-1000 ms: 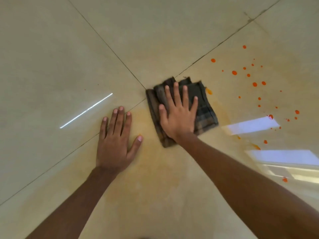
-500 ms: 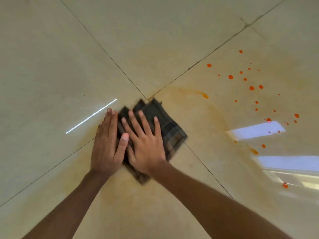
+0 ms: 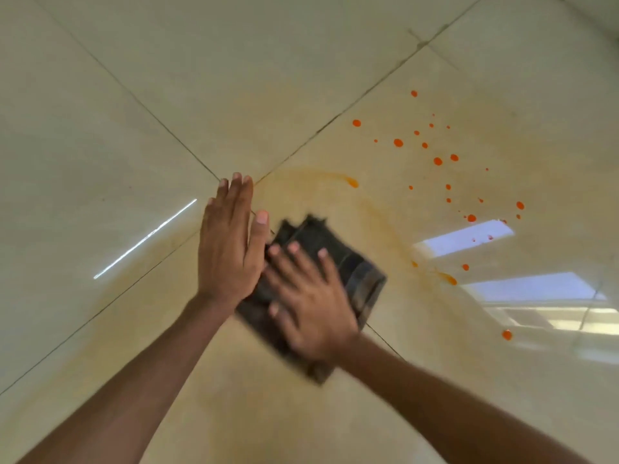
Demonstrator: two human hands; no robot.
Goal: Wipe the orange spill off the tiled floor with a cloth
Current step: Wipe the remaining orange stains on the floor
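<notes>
A folded dark plaid cloth [image 3: 348, 262] lies on the cream tiled floor [image 3: 268, 78], just right of where the tile joints cross. My right hand [image 3: 308, 306] presses flat on the cloth, fingers spread, and is blurred by motion. My left hand [image 3: 227, 242] lies flat on the floor beside the cloth's left edge and holds nothing; its thumb touches the cloth. Several orange drops [image 3: 437, 160] dot the tile to the upper right. A thin orange smear [image 3: 350, 181] curves from beyond the cloth down its right side.
Dark grout lines [image 3: 160, 123] cross the floor diagonally. Bright window reflections [image 3: 469, 237] sit on the glossy tile at right, among more orange drops and a small streak [image 3: 447, 277]. A faint yellowish film covers the tile near my arms.
The cloth swept left from the tile junction, then slid back right and toward me under my right hand. My left hand shifted forward and right, close against the cloth.
</notes>
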